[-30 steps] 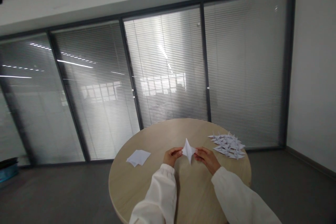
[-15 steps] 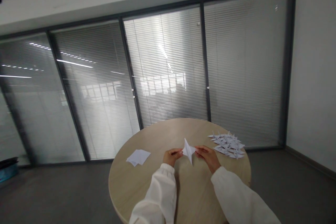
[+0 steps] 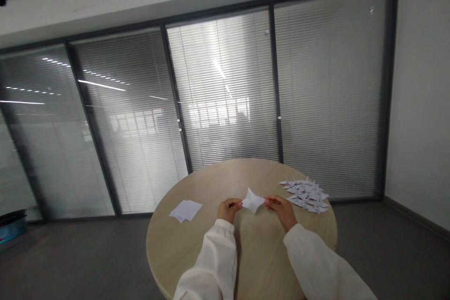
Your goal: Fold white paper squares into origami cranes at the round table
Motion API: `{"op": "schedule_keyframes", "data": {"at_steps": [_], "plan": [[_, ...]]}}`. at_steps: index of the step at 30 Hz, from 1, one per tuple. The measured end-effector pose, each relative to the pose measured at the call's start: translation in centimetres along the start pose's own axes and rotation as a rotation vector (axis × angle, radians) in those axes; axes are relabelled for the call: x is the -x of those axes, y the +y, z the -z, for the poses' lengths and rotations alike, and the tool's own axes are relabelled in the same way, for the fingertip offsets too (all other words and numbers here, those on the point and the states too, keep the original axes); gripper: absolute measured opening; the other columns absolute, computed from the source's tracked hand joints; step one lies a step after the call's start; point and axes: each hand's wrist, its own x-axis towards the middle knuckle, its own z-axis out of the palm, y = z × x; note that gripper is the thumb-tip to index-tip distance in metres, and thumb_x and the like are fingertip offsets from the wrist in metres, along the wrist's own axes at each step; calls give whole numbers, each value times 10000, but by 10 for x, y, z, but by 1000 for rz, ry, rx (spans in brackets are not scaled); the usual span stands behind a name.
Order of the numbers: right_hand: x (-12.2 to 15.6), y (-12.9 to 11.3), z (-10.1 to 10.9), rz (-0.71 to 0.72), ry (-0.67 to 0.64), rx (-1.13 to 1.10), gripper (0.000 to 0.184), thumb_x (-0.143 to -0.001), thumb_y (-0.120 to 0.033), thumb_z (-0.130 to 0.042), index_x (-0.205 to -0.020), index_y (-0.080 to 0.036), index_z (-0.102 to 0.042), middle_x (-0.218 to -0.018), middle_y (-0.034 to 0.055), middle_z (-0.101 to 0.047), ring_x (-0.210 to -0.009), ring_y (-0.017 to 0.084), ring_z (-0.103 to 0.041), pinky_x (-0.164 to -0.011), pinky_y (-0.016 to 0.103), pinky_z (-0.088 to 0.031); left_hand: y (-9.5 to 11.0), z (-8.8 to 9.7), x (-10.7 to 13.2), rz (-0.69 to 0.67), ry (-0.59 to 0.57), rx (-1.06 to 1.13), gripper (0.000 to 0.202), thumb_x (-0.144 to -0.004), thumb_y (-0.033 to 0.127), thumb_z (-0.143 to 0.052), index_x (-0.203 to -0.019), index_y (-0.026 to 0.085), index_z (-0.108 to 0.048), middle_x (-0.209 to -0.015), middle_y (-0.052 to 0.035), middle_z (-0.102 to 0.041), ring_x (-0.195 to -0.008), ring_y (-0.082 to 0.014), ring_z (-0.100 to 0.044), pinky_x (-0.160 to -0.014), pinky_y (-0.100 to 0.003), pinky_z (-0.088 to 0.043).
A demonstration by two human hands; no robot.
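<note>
Between my two hands is a white origami paper crane (image 3: 252, 201), its wing tips pulled out to either side and its body spread wide. My left hand (image 3: 228, 209) pinches the left tip between thumb and fingers. On the other side, my right hand (image 3: 281, 211) is closed on the right tip. Both hands are over the middle of the round wooden table (image 3: 197, 248). Right of my right hand lies a heap of folded paper cranes (image 3: 306, 195), overlapping one another. Several flat white paper sheets (image 3: 186, 210) lie loosely stacked to the left of my left hand.
Glass partition panels with blinds (image 3: 225, 98) stand behind the table's far edge. A plain wall (image 3: 418, 103) rises at the right. On the floor at far left sits a blue container with a dark top (image 3: 13, 226).
My hands have drawn slightly apart. The held paper has opened out from a narrow, tall form into a wider, flatter one. The sheets and the heap are unchanged.
</note>
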Motion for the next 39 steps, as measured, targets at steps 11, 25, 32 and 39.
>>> {"op": "schedule_keyframes", "data": {"at_steps": [11, 25, 32, 39], "plan": [[-4, 6, 2, 16, -33, -14, 322, -543, -413, -714, -741, -161, -674, -673, 47, -660, -635, 198, -607, -637, 306, -494, 9, 1, 2, 36, -15, -6, 234, -560, 335, -661, -682, 136, -678, -655, -54, -667, -626, -161, -606, -623, -255, -480], [-1, 11, -2, -64, -127, -89, 287, -578, -365, -714, -762, -153, -656, -690, 38, -649, -641, 169, -589, -650, 284, -482, 17, -13, 9, 192, -191, 316, 474, -371, 405, -775, -706, 102, -631, -679, -44, -656, -591, -152, -588, -595, -273, -500], [1, 7, -3, -78, -124, -81, 309, -590, -371, -696, -816, -169, -636, -709, 30, -643, -683, 179, -594, -650, 286, -490, 7, -14, 5, 244, -226, 385, 468, -400, 378, -777, -753, 105, -636, -716, -54, -664, -636, -161, -606, -642, -292, -504], [2, 1, -4, 21, -118, 50, 432, -621, -409, -654, -982, -184, -580, -899, 70, -611, -814, 212, -577, -599, 267, -490, 3, -11, 2, 237, -116, 427, 490, -404, 389, -771, -790, 113, -649, -756, -64, -677, -689, -179, -618, -679, -307, -500]]}}
